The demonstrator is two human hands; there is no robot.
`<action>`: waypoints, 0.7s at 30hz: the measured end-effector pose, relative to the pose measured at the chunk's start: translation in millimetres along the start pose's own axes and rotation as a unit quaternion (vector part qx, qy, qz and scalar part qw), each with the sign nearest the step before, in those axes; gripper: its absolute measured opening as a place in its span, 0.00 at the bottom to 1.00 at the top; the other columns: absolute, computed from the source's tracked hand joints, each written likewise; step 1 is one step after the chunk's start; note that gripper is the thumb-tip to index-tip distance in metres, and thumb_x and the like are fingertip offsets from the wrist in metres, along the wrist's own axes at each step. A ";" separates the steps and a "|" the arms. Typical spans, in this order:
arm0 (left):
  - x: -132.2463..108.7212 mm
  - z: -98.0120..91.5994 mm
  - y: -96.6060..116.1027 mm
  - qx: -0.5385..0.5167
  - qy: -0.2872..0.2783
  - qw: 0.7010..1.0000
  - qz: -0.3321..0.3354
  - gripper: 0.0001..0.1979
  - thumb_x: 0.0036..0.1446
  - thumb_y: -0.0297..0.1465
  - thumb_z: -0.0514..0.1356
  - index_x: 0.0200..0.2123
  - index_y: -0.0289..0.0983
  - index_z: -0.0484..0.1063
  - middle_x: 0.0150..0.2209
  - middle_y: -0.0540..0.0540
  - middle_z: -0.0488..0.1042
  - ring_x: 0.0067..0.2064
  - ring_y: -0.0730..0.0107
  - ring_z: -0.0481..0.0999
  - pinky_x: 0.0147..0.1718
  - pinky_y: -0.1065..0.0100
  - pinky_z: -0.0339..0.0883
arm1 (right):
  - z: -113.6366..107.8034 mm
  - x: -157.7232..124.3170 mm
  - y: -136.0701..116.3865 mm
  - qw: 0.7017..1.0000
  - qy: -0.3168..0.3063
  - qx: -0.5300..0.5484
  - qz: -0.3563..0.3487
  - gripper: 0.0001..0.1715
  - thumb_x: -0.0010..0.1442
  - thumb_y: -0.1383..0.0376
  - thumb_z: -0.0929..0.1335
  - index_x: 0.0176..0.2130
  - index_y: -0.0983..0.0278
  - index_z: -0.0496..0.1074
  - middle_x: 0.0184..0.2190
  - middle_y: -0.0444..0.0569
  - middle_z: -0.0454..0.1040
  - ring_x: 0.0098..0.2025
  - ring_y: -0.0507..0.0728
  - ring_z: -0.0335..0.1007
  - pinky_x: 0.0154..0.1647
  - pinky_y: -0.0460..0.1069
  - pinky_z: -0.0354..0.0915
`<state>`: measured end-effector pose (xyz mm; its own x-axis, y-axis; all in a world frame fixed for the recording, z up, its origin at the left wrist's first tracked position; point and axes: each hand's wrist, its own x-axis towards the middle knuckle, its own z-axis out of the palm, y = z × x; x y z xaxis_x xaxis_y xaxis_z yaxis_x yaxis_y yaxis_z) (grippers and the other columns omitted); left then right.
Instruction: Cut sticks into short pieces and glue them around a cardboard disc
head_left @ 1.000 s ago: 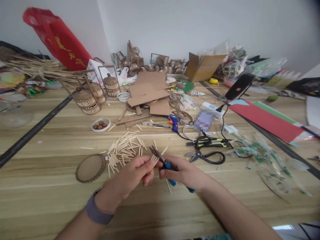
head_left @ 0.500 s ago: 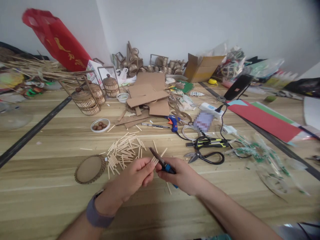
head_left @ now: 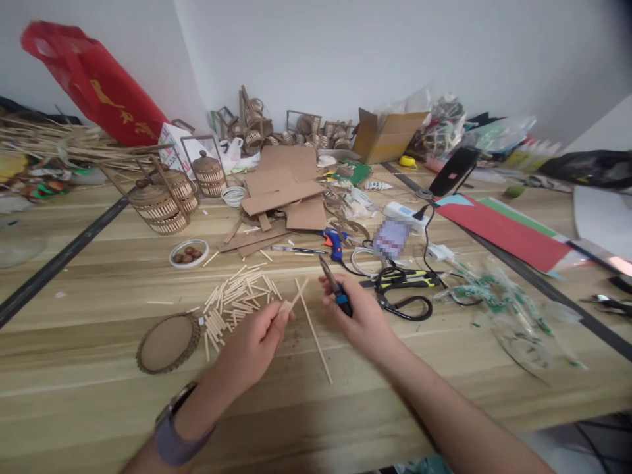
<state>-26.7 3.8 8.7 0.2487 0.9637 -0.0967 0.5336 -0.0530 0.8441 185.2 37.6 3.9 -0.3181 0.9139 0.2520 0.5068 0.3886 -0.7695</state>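
The left hand [head_left: 264, 336] clamps slim, pale wooden sticks [head_left: 297, 296] between thumb and fingers, over the grained wooden table [head_left: 257, 428]. The right hand [head_left: 365, 316] wraps around dark, tapering pliers [head_left: 330, 276], apart from them. Short rods [head_left: 237, 299] (straight, matte) lie heaped near a brown oval base [head_left: 168, 342] with a ridged rim.

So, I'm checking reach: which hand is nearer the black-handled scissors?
The right: the right hand is just left of the black-handled scissors; the left hand is farther left, beside the loose sticks.
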 end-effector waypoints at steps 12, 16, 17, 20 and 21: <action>2.6 23.8 -5.0 0.376 -0.021 0.921 0.097 0.16 0.63 0.21 0.49 0.47 0.37 0.74 0.41 0.40 0.80 0.41 0.55 0.79 0.42 0.57 0.70 | 16.3 -4.0 -2.6 0.944 -0.146 -0.293 -0.040 0.04 0.62 0.65 0.66 0.38 0.64 0.67 0.35 0.53 0.75 0.38 0.60 0.71 0.35 0.49 0.60; 3.0 25.9 -7.7 0.422 -0.022 0.901 0.103 0.16 0.61 0.19 0.50 0.45 0.36 0.74 0.38 0.40 0.80 0.40 0.55 0.80 0.41 0.56 0.72 | 17.7 -4.2 -4.3 0.937 -0.166 -0.307 -0.011 0.05 0.62 0.64 0.66 0.39 0.64 0.67 0.35 0.52 0.76 0.38 0.59 0.72 0.33 0.49 0.58; 2.7 26.4 -7.5 0.429 -0.020 0.897 0.102 0.16 0.61 0.19 0.50 0.43 0.36 0.75 0.38 0.40 0.80 0.39 0.55 0.80 0.41 0.56 0.72 | 18.5 -4.6 -5.1 0.936 -0.167 -0.311 -0.001 0.05 0.62 0.64 0.65 0.39 0.64 0.67 0.35 0.52 0.76 0.38 0.59 0.72 0.33 0.49 0.57; 1.0 27.8 -3.9 0.445 -0.020 0.890 0.096 0.15 0.61 0.19 0.50 0.40 0.35 0.75 0.35 0.39 0.80 0.38 0.56 0.80 0.41 0.55 0.71 | 22.3 -6.3 -7.8 0.932 -0.170 -0.320 0.022 0.05 0.62 0.64 0.65 0.39 0.64 0.66 0.35 0.53 0.76 0.38 0.60 0.73 0.34 0.49 0.57; 0.2 28.2 -1.9 0.447 -0.023 0.889 0.092 0.15 0.61 0.19 0.50 0.40 0.35 0.75 0.35 0.39 0.80 0.38 0.55 0.80 0.41 0.54 0.71 | 23.7 -6.9 -8.6 0.931 -0.172 -0.321 0.027 0.05 0.63 0.64 0.65 0.39 0.64 0.66 0.36 0.53 0.77 0.39 0.60 0.73 0.34 0.49 0.57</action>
<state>-4.9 -3.3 -7.8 0.4209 0.9062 -0.0395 0.9046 -0.4161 0.0925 164.0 25.2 -5.1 -0.4596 0.8857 -0.0655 0.8693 0.4335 -0.2376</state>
